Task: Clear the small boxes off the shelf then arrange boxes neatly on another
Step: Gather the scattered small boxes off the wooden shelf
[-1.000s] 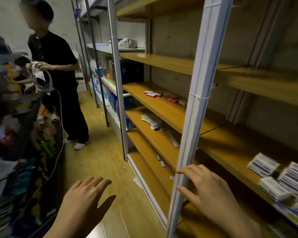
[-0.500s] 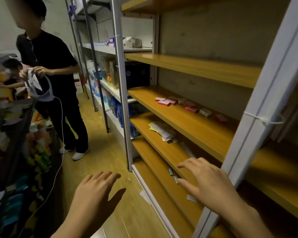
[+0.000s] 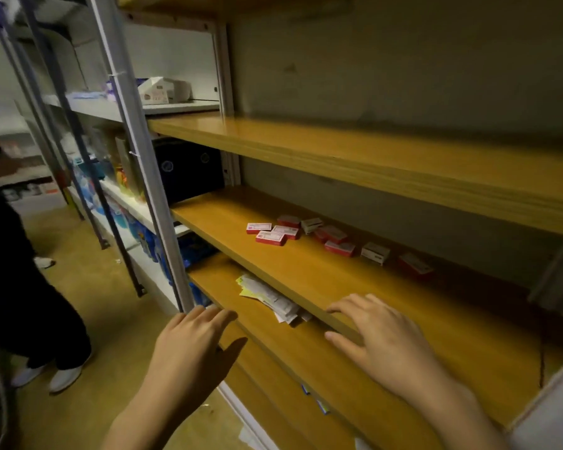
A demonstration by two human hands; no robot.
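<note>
Fingers (image 3: 346,307) of right hand (image 3: 387,345) and left hand (image 3: 189,345) spread, gripping nothing — beyond them, flat red-and-white cardboard small boxes (image 3: 270,238) on the smooth wooden shelf (image 3: 306,277), nearer than before.

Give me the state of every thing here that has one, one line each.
left hand, open, holds nothing.
right hand, open, fingers at the front edge of the middle shelf, holds nothing.
small boxes, lying flat, scattered on the middle shelf, untouched.
papers, loose pile on the lower shelf.
</note>
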